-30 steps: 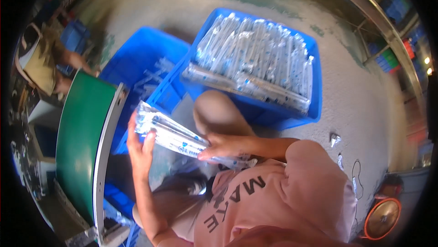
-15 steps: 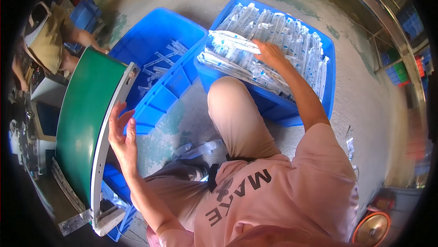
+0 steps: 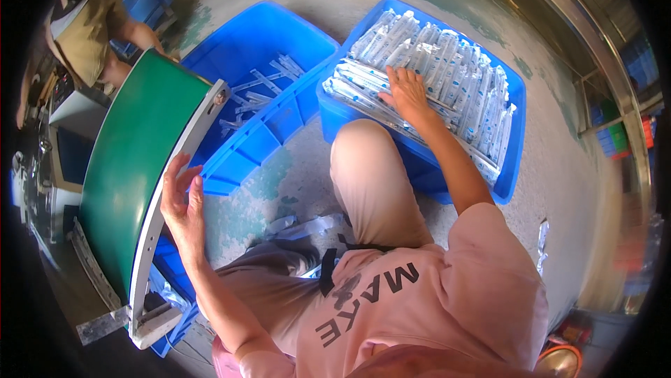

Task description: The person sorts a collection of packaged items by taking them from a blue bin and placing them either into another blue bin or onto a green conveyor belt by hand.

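Observation:
My right hand point(image 3: 408, 96) lies with its fingers stretched out on the long, thin wrapped packets point(image 3: 437, 63). These packets are white and shiny with small blue marks. They fill a blue crate point(image 3: 518, 147) up to its rim. Most are in rows pointing away from me, while those under my hand lie crosswise along the near side. My left hand point(image 3: 183, 203) is raised beside the pale metal side rail of the green conveyor belt point(image 3: 136, 168). Its fingers are apart and slightly curled, with nothing in them.
A second blue crate point(image 3: 269, 32) stands beyond the belt's end, with several loose thin packets point(image 3: 272, 81) at its bottom. My bent knee point(image 3: 363, 168) is against the full crate. Scraps of wrapping point(image 3: 307, 228) lie on the floor. Another person point(image 3: 84, 35) is at the far left.
My right hand has put the bundle of packets down crosswise on the near side of the full crate and let go. My left hand stays by the rail. The view has shifted slightly.

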`<act>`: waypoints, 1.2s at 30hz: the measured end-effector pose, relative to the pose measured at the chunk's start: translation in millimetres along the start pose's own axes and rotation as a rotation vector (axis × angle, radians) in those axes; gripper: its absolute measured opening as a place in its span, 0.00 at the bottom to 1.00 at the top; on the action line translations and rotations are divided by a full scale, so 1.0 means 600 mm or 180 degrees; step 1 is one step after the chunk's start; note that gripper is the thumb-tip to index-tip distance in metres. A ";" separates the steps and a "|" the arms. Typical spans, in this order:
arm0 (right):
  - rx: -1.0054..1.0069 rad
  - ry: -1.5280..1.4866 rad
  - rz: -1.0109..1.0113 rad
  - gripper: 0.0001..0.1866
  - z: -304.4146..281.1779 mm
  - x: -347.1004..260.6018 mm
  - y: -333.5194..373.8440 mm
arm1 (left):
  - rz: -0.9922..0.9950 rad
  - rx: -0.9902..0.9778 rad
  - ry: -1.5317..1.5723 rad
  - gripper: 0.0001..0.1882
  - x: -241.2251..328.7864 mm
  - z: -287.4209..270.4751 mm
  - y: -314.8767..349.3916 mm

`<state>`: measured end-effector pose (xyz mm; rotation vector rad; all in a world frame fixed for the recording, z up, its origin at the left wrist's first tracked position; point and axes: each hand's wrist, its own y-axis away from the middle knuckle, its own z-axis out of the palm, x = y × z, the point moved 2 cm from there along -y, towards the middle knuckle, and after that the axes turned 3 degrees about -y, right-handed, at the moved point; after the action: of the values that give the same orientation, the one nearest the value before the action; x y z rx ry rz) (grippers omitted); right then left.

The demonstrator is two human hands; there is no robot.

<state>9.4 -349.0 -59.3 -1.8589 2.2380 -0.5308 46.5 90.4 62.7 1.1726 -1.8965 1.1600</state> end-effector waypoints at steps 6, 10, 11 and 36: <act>0.0169 -0.1442 -0.0215 0.10 0.043 -0.093 -0.038 | -0.0233 0.0340 0.0056 0.20 -0.019 -0.047 0.017; 0.0132 -0.3013 0.0225 0.09 -0.068 -0.171 -0.123 | 0.0108 0.0537 -0.0438 0.18 -0.024 -0.056 -0.003; 0.0578 -0.3080 -0.0501 0.09 -0.098 -0.195 -0.154 | 0.0105 0.0680 -0.0521 0.17 -0.023 -0.068 -0.007; -0.0580 -0.1946 -0.0851 0.29 -0.117 -0.755 -0.401 | -0.1324 0.2528 -0.4028 0.12 -0.266 -0.337 0.017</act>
<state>293.3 67.3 59.4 -2.0584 1.6902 0.2052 114.1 333.8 11.9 3.1038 -1.7115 0.9897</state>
